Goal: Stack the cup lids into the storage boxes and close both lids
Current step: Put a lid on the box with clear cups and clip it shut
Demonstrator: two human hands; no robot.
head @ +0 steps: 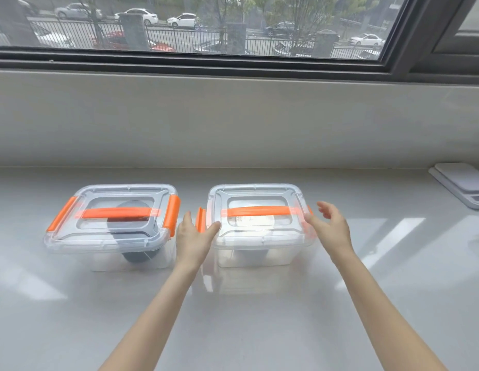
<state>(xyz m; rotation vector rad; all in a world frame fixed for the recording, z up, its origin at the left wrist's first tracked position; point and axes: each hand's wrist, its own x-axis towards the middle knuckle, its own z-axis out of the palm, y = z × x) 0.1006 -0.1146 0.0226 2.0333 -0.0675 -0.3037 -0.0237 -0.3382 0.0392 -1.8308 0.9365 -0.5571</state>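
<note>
Two clear storage boxes with orange handles and latches stand side by side on the pale counter. The left box has its lid on and both side latches folded down; dark grey cup lids show through its wall. The right box also has its lid on, with white cup lids faintly visible inside. Its left orange latch sticks outward. My left hand is open beside that latch, thumb touching the lid's edge. My right hand is open at the box's right side, covering the right latch.
A white flat scale-like device lies at the far right of the counter. A low wall and a window ledge rise behind the boxes. Bare counter stretches in front of the boxes between my forearms.
</note>
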